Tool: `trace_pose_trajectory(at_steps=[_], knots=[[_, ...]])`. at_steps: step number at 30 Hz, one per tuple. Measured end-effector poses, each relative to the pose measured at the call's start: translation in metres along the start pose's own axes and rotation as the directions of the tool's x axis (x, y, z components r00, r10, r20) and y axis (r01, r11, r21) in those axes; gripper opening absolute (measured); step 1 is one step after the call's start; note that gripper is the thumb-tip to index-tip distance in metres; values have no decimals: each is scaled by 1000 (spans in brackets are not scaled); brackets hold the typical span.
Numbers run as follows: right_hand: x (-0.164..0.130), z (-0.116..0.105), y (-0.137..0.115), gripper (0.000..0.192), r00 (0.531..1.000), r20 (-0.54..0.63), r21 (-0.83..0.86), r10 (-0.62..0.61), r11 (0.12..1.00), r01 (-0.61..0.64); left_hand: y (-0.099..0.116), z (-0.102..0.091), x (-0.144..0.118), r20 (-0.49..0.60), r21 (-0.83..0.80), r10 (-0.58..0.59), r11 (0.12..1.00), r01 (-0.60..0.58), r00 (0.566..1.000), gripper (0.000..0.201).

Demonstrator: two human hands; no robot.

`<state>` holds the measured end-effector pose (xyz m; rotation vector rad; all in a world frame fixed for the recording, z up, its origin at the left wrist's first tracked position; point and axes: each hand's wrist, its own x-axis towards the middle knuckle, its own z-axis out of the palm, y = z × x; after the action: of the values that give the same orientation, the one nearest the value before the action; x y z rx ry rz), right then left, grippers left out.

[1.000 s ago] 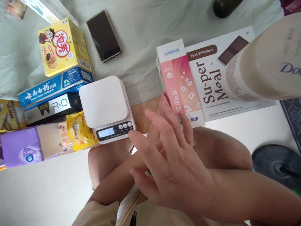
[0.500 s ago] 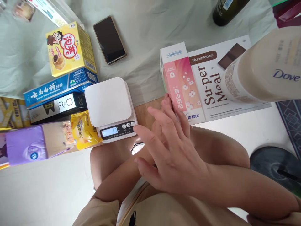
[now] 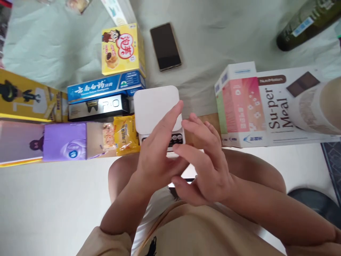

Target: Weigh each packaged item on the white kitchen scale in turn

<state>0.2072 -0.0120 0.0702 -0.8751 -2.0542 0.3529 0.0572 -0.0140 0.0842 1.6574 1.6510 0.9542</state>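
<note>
So the left hand (image 3: 156, 156) has been brought in over the front of the white kitchen scale (image 3: 157, 108) since a second ago, when only the right hand (image 3: 206, 170) was hovering near the buttons; now the display and most of the button strip are covered by it, one finger laid out across the platform's near edge. The right hand has been pulled in just beside it, fingers loosely spread and curled, nothing gripped in either. The scale platform is bare, so a button press or reset seems to be what's being done, though the reading can't be seen now. The scale sits between a stack of boxes, the yellow snack box (image 3: 122, 48) and blue toothpaste box (image 3: 105, 85), and the pink carton (image 3: 241, 105); all are shut, so contents can't be told. A phone (image 3: 165, 46) is lying face-up behind.
</note>
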Motion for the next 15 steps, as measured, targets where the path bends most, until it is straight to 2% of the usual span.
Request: trace_pose_trajectory(at_steps=[2,3,5,7,11,13,15], knots=[[1,17,0,31,999,-14,12,-32,999,32,-11,-25,-4,-97,40,42,998,-38,994,41],[3,26,0,31,999,-10,-3,-46,999,46,-16,-38,-5,-139,83,25,996,-14,990,37],[6,44,-2,30,998,51,-77,-36,996,40,-28,-62,-6,-183,169,-59,981,91,981,35],[11,61,-6,32,988,151,-171,-8,985,34,-39,-81,-7,-206,173,-143,968,180,968,38],[23,86,-16,45,942,335,-262,13,962,80,-57,-95,-12,-281,-62,-304,952,299,910,37],[28,95,-22,53,913,408,-271,2,955,119,-63,-97,-14,-241,-149,-368,929,340,898,41],[30,103,-26,54,892,453,-280,-13,947,156,-68,-98,-14,-187,-161,-393,917,366,900,43]])
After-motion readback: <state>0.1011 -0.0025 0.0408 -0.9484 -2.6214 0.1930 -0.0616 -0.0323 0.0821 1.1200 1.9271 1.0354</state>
